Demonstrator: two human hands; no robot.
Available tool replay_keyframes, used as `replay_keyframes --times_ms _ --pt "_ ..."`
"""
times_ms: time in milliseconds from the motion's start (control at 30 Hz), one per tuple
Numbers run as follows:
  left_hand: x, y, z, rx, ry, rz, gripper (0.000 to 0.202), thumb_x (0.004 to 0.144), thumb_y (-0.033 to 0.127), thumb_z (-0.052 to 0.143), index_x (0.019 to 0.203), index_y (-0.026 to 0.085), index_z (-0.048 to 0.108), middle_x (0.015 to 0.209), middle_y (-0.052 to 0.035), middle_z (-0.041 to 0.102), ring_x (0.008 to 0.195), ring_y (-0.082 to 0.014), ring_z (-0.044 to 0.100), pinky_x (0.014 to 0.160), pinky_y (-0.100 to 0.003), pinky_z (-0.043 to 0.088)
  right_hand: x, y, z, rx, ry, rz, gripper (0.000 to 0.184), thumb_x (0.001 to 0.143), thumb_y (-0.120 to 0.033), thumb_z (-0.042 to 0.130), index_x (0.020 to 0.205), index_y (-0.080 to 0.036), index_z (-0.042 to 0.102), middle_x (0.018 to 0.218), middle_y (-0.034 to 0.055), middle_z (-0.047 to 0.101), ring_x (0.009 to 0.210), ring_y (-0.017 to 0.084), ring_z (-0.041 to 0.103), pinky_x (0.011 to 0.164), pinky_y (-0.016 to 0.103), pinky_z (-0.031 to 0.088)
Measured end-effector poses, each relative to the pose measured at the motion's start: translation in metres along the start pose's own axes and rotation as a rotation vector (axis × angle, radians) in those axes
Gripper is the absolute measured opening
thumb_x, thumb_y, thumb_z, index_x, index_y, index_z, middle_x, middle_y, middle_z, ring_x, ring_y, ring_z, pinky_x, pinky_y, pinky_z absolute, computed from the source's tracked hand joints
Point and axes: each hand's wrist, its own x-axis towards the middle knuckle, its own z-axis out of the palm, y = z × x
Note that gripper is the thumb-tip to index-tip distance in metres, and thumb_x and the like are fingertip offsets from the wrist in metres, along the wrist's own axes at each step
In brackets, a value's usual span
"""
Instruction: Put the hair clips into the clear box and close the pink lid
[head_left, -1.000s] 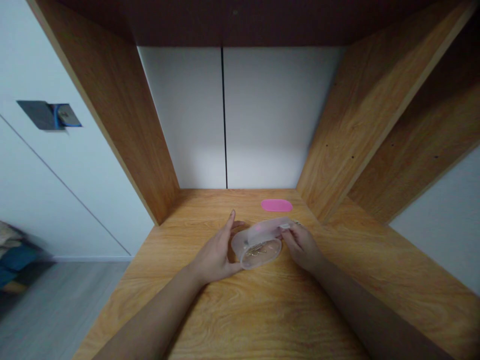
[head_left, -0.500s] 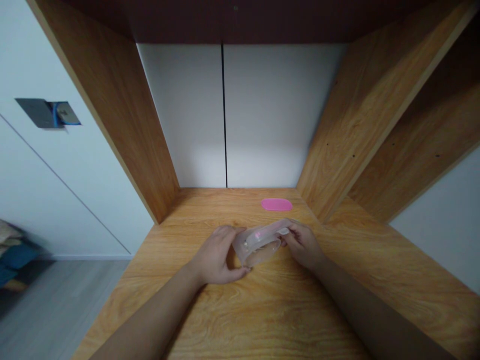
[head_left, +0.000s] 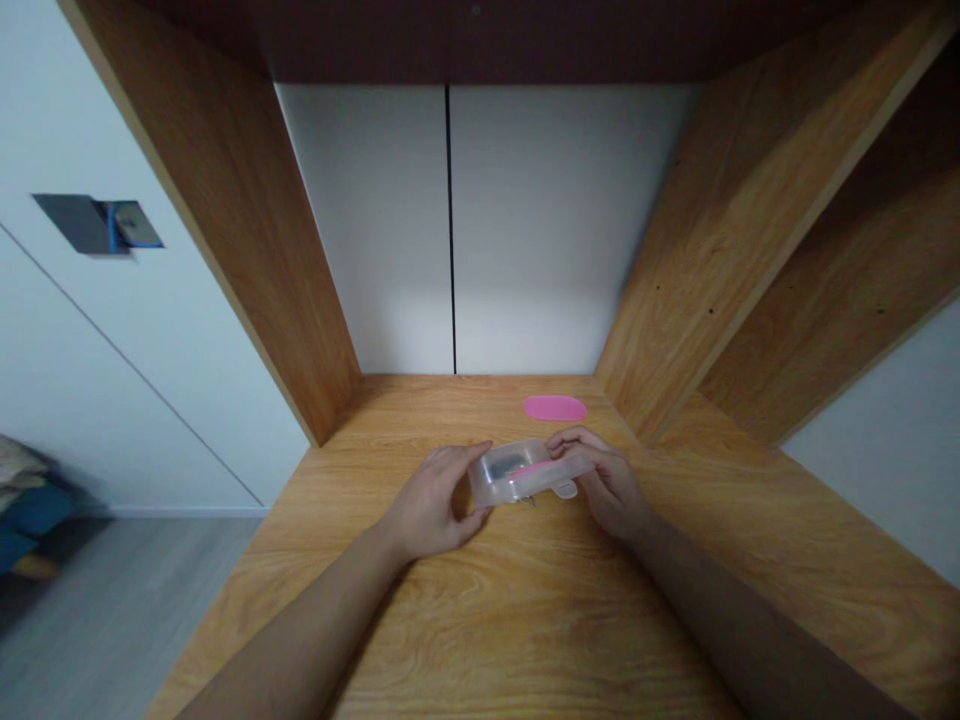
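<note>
Between my two hands is a small clear plastic box [head_left: 491, 490], tilted and held just over the wooden desktop or resting on it; I cannot tell which. My left hand [head_left: 431, 505] grips its left end, thumb at the near side and fingers at the far side. My right hand [head_left: 611, 490] is closed on the right part, where a rounded latch tab [head_left: 564, 489] sticks out toward me. A pink streak shows along the clear plastic. Small things seem to be at the near edge, too blurred to name. Behind the box, a pink oval piece [head_left: 555, 408] lies flat.
The wooden desktop [head_left: 510, 620] runs back to a white panel [head_left: 525, 230] with a black seam. Wooden uprights stand at the left [head_left: 247, 220] and right [head_left: 720, 240], under a dark shelf [head_left: 480, 45]. An open wall socket box [head_left: 135, 224] is at far left.
The box has turned in my hands: its right part sits lower and flatter, and the latch tab now points toward me. My right fingers have shifted to its far side. The pink oval stays put.
</note>
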Motion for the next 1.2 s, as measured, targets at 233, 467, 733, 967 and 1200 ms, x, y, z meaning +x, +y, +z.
replay_keyframes --times_ms 233,467,733,967,1200 --pt "-0.0013 -0.0037 0.002 0.0 -0.008 -0.003 0.073 0.077 0.021 0.066 0.146 0.021 0.039 0.139 -0.0135 0.058 0.123 -0.0291 0.058 0.106 -0.05 0.048 -0.0012 -0.0023 -0.0014 0.008 -0.028 -0.063 0.048 0.1 -0.053 0.039 0.074 -0.021 0.064 0.091 0.0081 0.06 0.082 0.021 0.059 0.076 0.036 0.047" --pt "-0.0014 -0.0063 0.0037 -0.011 -0.003 -0.001 0.074 0.078 0.015 0.063 0.147 0.022 0.037 0.144 -0.0136 0.054 0.131 -0.0293 0.053 0.111 -0.05 0.045 -0.0012 -0.0057 -0.0024 0.004 -0.039 -0.094 0.046 0.097 -0.056 0.043 0.074 -0.021 0.062 0.088 0.0085 0.06 0.079 0.022 0.059 0.073 0.036 0.047" --pt "0.0003 -0.0051 0.0033 -0.062 0.013 0.029 0.07 0.088 0.013 0.056 0.152 0.025 0.03 0.156 -0.0148 0.038 0.145 -0.03 0.037 0.119 -0.055 0.037 -0.0018 -0.0076 -0.0029 0.009 -0.021 -0.098 0.042 0.095 -0.054 0.048 0.081 -0.021 0.068 0.104 0.0128 0.06 0.092 0.026 0.061 0.083 0.041 0.049" --pt "0.0017 -0.0011 0.0009 -0.075 0.074 -0.006 0.056 0.097 0.015 0.048 0.149 0.027 0.034 0.158 -0.0157 0.031 0.149 -0.0291 0.031 0.118 -0.054 0.037 -0.0008 -0.0037 -0.0004 0.078 -0.036 -0.1 0.05 0.098 -0.057 0.039 0.085 -0.02 0.07 0.129 0.0157 0.057 0.119 0.031 0.057 0.101 0.047 0.046" --pt "0.0016 0.0004 0.0006 -0.073 0.005 -0.009 0.071 0.088 0.028 0.069 0.151 0.025 0.036 0.16 -0.0167 0.027 0.147 -0.0333 0.033 0.119 -0.055 0.035 0.0023 0.0003 0.0007 0.048 -0.006 0.017 0.045 0.101 -0.052 0.038 0.097 -0.023 0.072 0.105 0.0089 0.07 0.096 0.025 0.066 0.088 0.039 0.052"
